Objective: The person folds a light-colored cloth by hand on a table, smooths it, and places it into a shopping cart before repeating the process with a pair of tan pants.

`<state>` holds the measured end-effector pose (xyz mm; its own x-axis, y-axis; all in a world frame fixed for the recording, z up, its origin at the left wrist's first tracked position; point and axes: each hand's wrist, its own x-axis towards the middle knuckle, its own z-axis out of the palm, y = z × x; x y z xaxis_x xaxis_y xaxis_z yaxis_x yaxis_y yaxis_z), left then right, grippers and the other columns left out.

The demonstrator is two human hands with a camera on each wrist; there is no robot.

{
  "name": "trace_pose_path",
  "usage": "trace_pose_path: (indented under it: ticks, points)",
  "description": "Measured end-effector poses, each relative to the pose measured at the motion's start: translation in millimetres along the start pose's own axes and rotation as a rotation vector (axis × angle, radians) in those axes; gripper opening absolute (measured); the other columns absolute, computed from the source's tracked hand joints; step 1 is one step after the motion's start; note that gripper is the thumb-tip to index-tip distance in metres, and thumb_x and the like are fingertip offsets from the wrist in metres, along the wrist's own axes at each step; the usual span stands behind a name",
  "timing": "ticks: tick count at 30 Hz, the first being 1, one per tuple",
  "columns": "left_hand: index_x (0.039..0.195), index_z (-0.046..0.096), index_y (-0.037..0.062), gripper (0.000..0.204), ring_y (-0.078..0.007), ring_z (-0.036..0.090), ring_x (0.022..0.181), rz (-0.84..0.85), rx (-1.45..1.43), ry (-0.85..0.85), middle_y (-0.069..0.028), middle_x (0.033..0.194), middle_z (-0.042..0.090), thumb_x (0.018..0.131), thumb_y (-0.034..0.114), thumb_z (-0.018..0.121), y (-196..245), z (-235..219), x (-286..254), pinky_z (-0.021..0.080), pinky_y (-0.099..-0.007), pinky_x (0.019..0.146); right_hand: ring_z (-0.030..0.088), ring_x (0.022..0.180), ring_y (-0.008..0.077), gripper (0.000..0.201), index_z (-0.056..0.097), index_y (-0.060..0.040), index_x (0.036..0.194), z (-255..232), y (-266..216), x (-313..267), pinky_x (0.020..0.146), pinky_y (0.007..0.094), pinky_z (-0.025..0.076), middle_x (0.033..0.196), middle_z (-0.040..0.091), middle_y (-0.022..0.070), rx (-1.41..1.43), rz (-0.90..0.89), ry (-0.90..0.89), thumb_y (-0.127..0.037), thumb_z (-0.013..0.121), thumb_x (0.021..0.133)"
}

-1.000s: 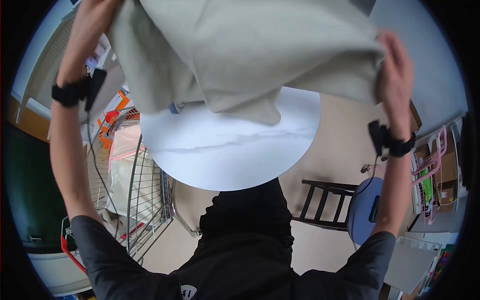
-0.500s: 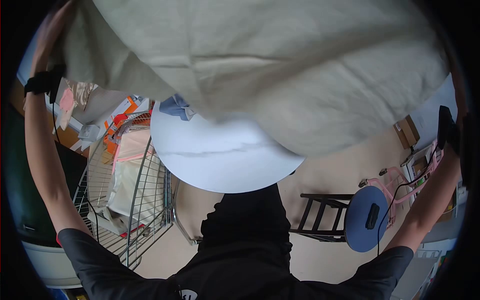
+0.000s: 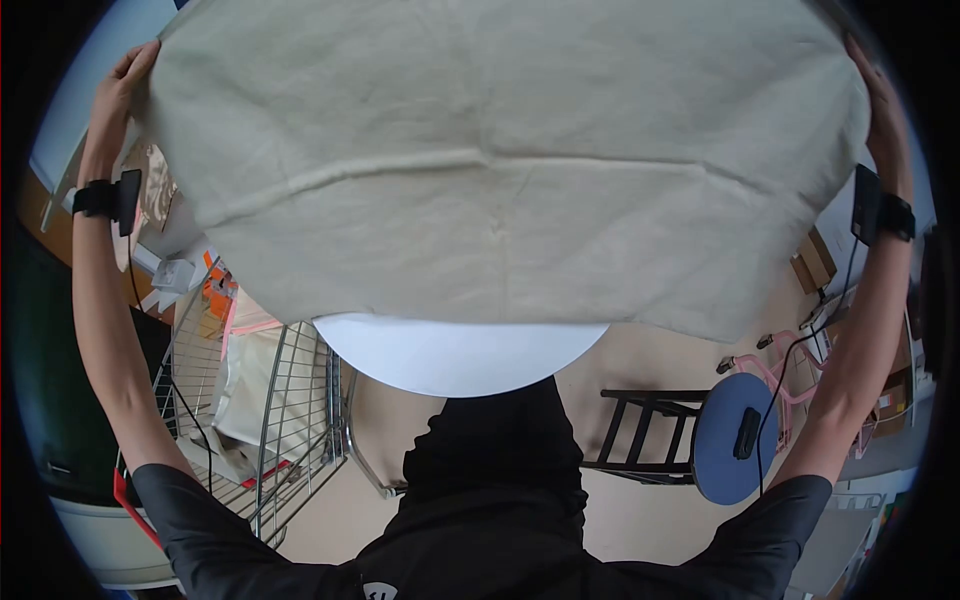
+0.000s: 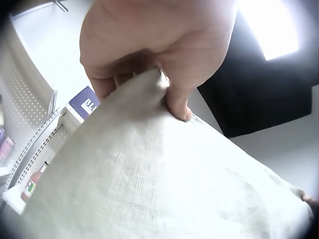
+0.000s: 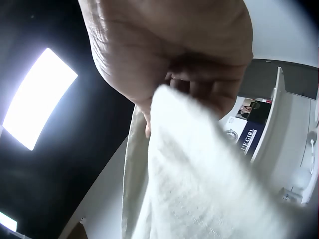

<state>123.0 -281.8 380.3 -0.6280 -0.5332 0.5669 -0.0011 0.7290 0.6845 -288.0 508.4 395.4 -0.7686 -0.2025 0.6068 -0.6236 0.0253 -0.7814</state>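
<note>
A large pale grey-beige cloth (image 3: 500,200) with fold creases is spread wide between my raised hands in the head view. My left hand (image 3: 125,80) grips its upper left corner; the left wrist view shows the thumb pressing the cloth (image 4: 124,169) against the curled fingers. At the upper right, my right hand (image 3: 882,115) pinches the other corner, with a fold of the cloth (image 5: 184,159) hanging from the fingers in the right wrist view. Beneath the cloth's lower edge shows the front of a round white table (image 3: 460,360); the cloth hides the rest of it.
At the left stands a wire shopping cart (image 3: 265,420) with cloth items inside. A stool with a blue round seat (image 3: 715,470) and a black object on it is at the right, near a pink cart (image 3: 795,385). A cardboard box (image 3: 815,262) sits farther back.
The cloth went from bunched and drooping to spread out nearly flat. My hands have moved apart, and the cloth now covers the blue item seen earlier on the table.
</note>
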Motion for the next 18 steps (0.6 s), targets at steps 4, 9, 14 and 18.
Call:
trace_pose_path:
  ticks: [4,9,14,18]
  points:
    - [0.13,0.07,0.0061,0.051,-0.0123,0.068,0.104,-0.073,-0.23,0.028,-0.0042,0.116,0.073,0.092,0.039,0.081,-43,31,28,0.051,-0.0253,0.093,0.066,0.111,0.0132,0.058,0.062,0.001,0.134,46,26,3,0.098,0.0275,0.051,0.124,0.07,0.0084,0.038,0.195,-0.108,-0.047,0.065,0.102]
    - [0.13,0.069,0.0,0.056,-0.0128,0.068,0.1,-0.177,-0.313,0.128,-0.0056,0.116,0.073,0.09,0.037,0.083,-74,93,30,0.05,-0.0239,0.091,0.064,0.115,0.0193,0.068,0.064,0.0028,0.137,97,69,-2,0.102,0.0316,0.047,0.127,0.07,0.0123,-0.391,0.098,0.14,-0.051,0.068,0.097]
    - [0.124,0.073,-0.0022,0.052,-0.0106,0.067,0.093,-0.103,-0.152,0.106,-0.0047,0.108,0.074,0.092,0.038,0.081,-35,143,-3,0.049,-0.0224,0.084,0.07,0.092,0.0168,0.051,0.075,0.0005,0.114,127,67,-18,0.085,0.033,0.052,0.094,0.076,0.0084,-0.85,-0.029,0.072,-0.047,0.068,0.096]
    - [0.122,0.075,0.0018,0.042,-0.0096,0.066,0.091,-0.072,-0.342,-0.1,-0.0044,0.105,0.075,0.098,0.037,0.072,3,203,-51,0.05,-0.0226,0.082,0.064,0.069,0.022,0.041,0.074,0.0011,0.105,199,63,-85,0.07,0.0365,0.051,0.081,0.073,0.0163,-0.836,-0.403,0.112,-0.038,0.064,0.099]
